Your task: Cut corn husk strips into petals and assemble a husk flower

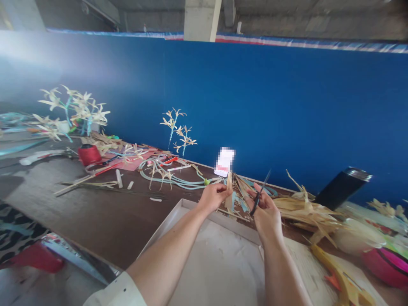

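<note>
My left hand [213, 198] is closed, pinching a pale strip of dried husk [229, 183] upright between thumb and fingers. In my right hand [267, 213] is a pair of dark scissors [255, 203], its blades angled up and away to the right, apart from the strip. Thin dry stalks and light-blue scraps [241, 203] lie on the table between and beyond my hands. To the right of my right hand spreads a heap of dried husks [302, 208]. Below my forearms is a shallow pale tray [219, 250].
A lit phone [223, 166] leans at the blue wall [287, 102]. Husk flowers on blue stems [172, 123] stand behind coiled pale-blue tubing [178, 182]. Leftward are a red spool [89, 155] and more flowers [84, 106]. At right are a black bottle [339, 189] and a yellow glue gun [338, 276].
</note>
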A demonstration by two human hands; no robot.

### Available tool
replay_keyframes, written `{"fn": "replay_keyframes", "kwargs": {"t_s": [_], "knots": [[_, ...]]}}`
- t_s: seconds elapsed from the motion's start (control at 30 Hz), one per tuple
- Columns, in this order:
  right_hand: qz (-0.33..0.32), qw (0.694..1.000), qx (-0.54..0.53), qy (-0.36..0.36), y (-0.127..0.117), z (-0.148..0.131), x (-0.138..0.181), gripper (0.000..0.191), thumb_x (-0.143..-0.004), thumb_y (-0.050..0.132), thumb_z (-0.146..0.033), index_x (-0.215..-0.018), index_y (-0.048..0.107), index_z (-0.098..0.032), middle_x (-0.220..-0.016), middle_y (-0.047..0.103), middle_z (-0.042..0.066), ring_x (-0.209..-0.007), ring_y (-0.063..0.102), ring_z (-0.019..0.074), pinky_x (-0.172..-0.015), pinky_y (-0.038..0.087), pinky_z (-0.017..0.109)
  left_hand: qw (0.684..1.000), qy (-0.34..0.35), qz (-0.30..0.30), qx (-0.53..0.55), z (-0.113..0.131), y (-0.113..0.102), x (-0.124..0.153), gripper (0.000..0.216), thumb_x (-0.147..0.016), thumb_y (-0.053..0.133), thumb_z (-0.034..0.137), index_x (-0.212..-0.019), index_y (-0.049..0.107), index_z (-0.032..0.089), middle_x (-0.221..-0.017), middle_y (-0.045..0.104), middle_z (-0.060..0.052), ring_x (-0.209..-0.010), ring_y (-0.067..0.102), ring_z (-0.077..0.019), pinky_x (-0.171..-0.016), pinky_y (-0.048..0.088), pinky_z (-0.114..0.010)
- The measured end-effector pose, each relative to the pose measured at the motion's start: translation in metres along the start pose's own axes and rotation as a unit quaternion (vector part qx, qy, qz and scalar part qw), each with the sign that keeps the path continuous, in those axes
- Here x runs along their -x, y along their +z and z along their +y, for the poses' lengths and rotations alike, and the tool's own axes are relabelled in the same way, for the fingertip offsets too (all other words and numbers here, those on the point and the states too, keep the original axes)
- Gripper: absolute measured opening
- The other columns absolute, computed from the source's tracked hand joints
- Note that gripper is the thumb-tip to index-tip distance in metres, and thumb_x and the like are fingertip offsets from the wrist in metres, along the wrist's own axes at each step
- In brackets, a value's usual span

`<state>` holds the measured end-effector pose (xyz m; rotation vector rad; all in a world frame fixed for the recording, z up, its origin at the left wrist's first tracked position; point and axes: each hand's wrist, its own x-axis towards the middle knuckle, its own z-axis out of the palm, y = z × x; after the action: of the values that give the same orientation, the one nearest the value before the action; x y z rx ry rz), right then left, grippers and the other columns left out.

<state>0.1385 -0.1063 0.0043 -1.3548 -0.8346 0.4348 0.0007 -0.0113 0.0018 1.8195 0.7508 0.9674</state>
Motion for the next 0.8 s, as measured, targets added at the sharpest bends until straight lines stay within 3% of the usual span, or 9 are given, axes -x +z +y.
{"fn": "replay_keyframes", "kwargs": {"t_s": [0.17,0.3,0.43,0.6,0.8], "knots": [[-0.136,0.986,-0.086,0.046,0.009,-0.005,0.008,0.073,-0.056,0.078,-0.032,-0.123,0.054,-0.022,-0.094,0.068,0.006,-0.082,0.062,0.0203,-0.070,0.048,0.031,0.996,0.037,-0.049,0.061,0.003,0.001,0.003,0.036,-0.074,0.057,0.044,-0.091,0.069,0.014,-0.077,0.065,-0.001,-0.071,0.056,-0.0139,-0.065,0.039,-0.021],[-0.175,0.980,-0.067,0.068,0.008,-0.002,0.008,0.069,-0.053,0.080,-0.034,-0.118,0.058,-0.021,-0.079,0.067,0.002,-0.064,0.059,0.0154,-0.057,0.045,0.026,0.991,0.044,-0.074,0.100,0.007,0.000,0.005,0.041,-0.073,0.060,0.045,-0.098,0.068,0.014,-0.086,0.067,-0.004,-0.079,0.059,-0.0168,-0.071,0.042,-0.023],[-0.153,0.983,-0.068,0.079,0.004,0.001,0.005,0.069,-0.053,0.080,-0.038,-0.117,0.059,-0.022,-0.072,0.064,-0.001,-0.053,0.052,0.0114,-0.047,0.038,0.023,0.993,0.025,-0.069,0.096,0.006,-0.001,0.003,0.044,-0.073,0.060,0.048,-0.098,0.068,0.014,-0.088,0.068,-0.005,-0.081,0.059,-0.0178,-0.072,0.042,-0.024],[-0.118,0.986,-0.082,0.082,0.002,0.001,0.004,0.066,-0.053,0.081,-0.034,-0.113,0.061,-0.019,-0.066,0.060,-0.002,-0.052,0.050,0.0105,-0.048,0.037,0.023,0.995,0.015,-0.058,0.079,0.004,-0.002,0.001,0.043,-0.073,0.059,0.047,-0.098,0.068,0.014,-0.089,0.067,-0.004,-0.080,0.058,-0.0166,-0.073,0.041,-0.024],[0.015,0.998,-0.043,0.036,-0.006,0.002,-0.001,0.054,-0.055,0.079,-0.033,-0.106,0.065,-0.020,-0.070,0.061,-0.002,-0.063,0.052,0.0110,-0.056,0.039,0.021,0.999,0.008,-0.037,0.003,0.005,-0.004,0.001,0.032,-0.077,0.053,0.041,-0.076,0.066,0.013,-0.062,0.055,0.002,-0.059,0.046,-0.0108,-0.057,0.032,-0.021]]}}
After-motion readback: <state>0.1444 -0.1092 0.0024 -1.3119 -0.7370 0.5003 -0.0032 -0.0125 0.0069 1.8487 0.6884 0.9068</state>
